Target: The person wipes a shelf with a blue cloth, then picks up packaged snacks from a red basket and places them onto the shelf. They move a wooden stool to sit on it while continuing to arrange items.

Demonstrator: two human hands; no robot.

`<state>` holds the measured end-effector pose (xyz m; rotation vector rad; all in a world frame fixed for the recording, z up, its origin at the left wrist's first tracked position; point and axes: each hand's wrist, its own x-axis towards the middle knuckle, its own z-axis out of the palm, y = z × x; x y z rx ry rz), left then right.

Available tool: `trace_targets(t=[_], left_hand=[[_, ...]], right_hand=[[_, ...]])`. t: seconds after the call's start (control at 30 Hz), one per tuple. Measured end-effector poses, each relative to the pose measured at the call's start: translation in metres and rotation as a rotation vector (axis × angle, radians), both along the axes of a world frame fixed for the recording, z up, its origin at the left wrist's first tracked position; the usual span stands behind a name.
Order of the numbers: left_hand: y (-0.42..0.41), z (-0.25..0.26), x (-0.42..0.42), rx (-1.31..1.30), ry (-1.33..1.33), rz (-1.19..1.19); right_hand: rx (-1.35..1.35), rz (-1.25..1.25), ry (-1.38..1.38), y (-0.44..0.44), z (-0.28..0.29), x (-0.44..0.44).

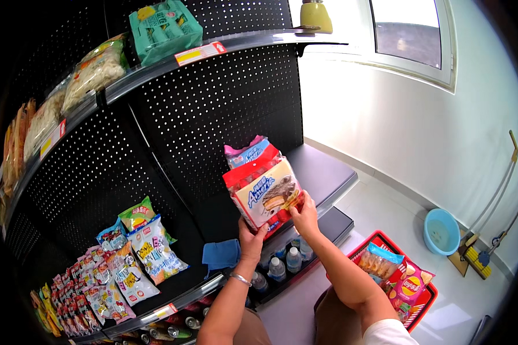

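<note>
Both my hands hold a red and cream snack package [263,200] with a chocolate-coated cake pictured on its front. My left hand [251,245], with a bracelet at the wrist, grips the lower left corner. On the lower right side, my right hand [305,217] has its thumb over the front. The pack leans slightly back above the black shelf; whether its base touches the shelf is hidden. Directly behind it stands a blue and pink package [252,153], partly covered. A folded blue cloth [221,254] lies on the shelf left of my left hand.
Bagged snacks [134,271] fill the shelf's left part. Below are water bottles [277,269] and drink cans [179,332]. An upper shelf edge [259,45] juts out. A red basket [429,297] with snacks stands on the floor at right, near a blue basin [441,233].
</note>
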<state>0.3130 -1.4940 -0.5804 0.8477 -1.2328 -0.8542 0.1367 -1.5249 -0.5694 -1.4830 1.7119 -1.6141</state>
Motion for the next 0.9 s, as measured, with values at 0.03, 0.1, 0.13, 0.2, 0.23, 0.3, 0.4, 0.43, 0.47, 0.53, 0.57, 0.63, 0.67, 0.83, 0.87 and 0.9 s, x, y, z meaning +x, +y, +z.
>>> trace_targets(t=[0.03,0.1,0.13,0.2,0.23,0.3,0.4,0.43,0.47,0.53,0.57,0.63,0.67,0.83,0.87,0.9], left_hand=[[-0.006,0.0,-0.002,0.004,-0.011,-0.002],[-0.02,-0.002,-0.006,0.013,-0.028,-0.005],[-0.027,-0.004,-0.01,0.03,0.002,0.003],[-0.039,-0.008,-0.015,0.05,-0.036,0.01],[-0.043,-0.01,-0.018,0.059,-0.053,0.012],[-0.051,-0.016,-0.025,0.05,-0.021,0.025],[-0.06,-0.027,-0.029,0.039,0.011,0.031],[-0.064,-0.03,-0.029,0.044,0.017,0.023],[-0.069,-0.032,-0.028,0.047,0.022,0.014],[-0.073,-0.033,-0.028,0.06,0.01,0.013],[-0.074,-0.033,-0.028,0.068,-0.005,0.023],[-0.078,-0.033,-0.025,0.092,-0.013,0.016],[-0.081,-0.033,-0.023,0.112,-0.002,-0.001],[-0.086,-0.031,-0.02,0.137,-0.037,-0.021],[-0.085,-0.031,-0.019,0.147,-0.053,-0.01],[-0.086,-0.03,-0.02,0.155,-0.069,-0.002]], right_hand=[[-0.003,-0.012,-0.017,-0.003,0.001,-0.001],[-0.008,-0.036,-0.047,-0.009,0.001,-0.005],[0.006,-0.037,-0.071,-0.011,0.001,-0.005],[-0.027,-0.071,-0.009,-0.018,-0.007,-0.009],[-0.045,-0.089,0.023,-0.022,-0.011,-0.013],[-0.055,-0.108,0.063,-0.031,-0.02,-0.019],[-0.05,-0.139,0.108,-0.042,-0.028,-0.021],[-0.052,-0.132,0.1,-0.045,-0.03,-0.02],[-0.054,-0.125,0.092,-0.048,-0.032,-0.02],[-0.047,-0.095,0.094,-0.05,-0.033,-0.02],[-0.039,-0.069,0.105,-0.051,-0.034,-0.02],[-0.037,-0.046,0.145,-0.054,-0.034,-0.02],[-0.039,-0.05,0.177,-0.055,-0.034,-0.02],[-0.007,-0.065,0.226,-0.056,-0.036,-0.018],[-0.011,-0.066,0.23,-0.057,-0.037,-0.017],[-0.017,-0.07,0.234,-0.058,-0.036,-0.018]])
